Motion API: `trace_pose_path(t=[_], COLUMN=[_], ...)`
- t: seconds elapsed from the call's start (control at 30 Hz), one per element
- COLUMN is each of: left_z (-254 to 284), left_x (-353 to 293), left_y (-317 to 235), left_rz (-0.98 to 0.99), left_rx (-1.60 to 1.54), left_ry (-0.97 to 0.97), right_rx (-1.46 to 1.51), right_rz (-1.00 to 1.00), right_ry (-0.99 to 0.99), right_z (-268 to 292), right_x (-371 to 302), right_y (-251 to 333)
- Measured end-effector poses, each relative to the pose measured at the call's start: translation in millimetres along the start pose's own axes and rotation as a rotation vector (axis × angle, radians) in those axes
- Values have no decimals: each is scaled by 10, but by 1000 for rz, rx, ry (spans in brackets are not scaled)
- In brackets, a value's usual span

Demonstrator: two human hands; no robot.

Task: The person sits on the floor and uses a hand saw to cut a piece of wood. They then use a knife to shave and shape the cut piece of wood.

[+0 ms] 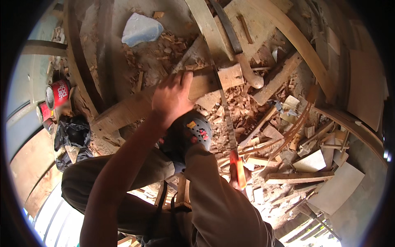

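Wood chips and offcuts litter the workshop floor (288,123). Near the middle, the left hand (170,99) lies on a rough plank (135,108), fingers spread flat, apparently to steady it under a dark shoe (187,136). The right hand (236,175) clenches a handsaw (225,107) by its orange handle, blade crossing the plank's right end.

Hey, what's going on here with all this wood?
A person is sawing a wooden plank. The left hand presses down on the plank, and a foot in a dark perforated shoe rests beside it. The right hand, mostly hidden behind the knee, grips the orange handle of a handsaw whose blade meets the plank's edge. Wood chips and offcuts cover the ground.
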State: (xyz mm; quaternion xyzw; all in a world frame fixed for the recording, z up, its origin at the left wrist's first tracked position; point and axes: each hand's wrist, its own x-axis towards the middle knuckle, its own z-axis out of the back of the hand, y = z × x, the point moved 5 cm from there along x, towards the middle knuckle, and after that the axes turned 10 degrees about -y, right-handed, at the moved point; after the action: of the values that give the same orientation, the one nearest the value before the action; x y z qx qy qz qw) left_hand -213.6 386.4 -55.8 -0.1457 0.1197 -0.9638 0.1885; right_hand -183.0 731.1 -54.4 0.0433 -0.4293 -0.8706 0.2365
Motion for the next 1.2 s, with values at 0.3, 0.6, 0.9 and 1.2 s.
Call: trace_pose_path(t=[0.3, 0.6, 0.9, 1.2], left_z=[-9, 0, 106, -89], left_x=[-111, 9, 1079, 1518], left_y=[8, 60, 552, 706], left_rz=[17, -52, 36, -117], left_rx=[-13, -12, 24, 14], left_ry=[81, 1, 126, -82], right_rx=[305, 83, 304, 450], right_rz=[-14, 208, 256, 44], right_ry=[33, -45, -158, 3], right_z=[-414, -169, -513, -872], right_x=[616, 62, 1159, 1449], right_y=[74, -198, 94, 159])
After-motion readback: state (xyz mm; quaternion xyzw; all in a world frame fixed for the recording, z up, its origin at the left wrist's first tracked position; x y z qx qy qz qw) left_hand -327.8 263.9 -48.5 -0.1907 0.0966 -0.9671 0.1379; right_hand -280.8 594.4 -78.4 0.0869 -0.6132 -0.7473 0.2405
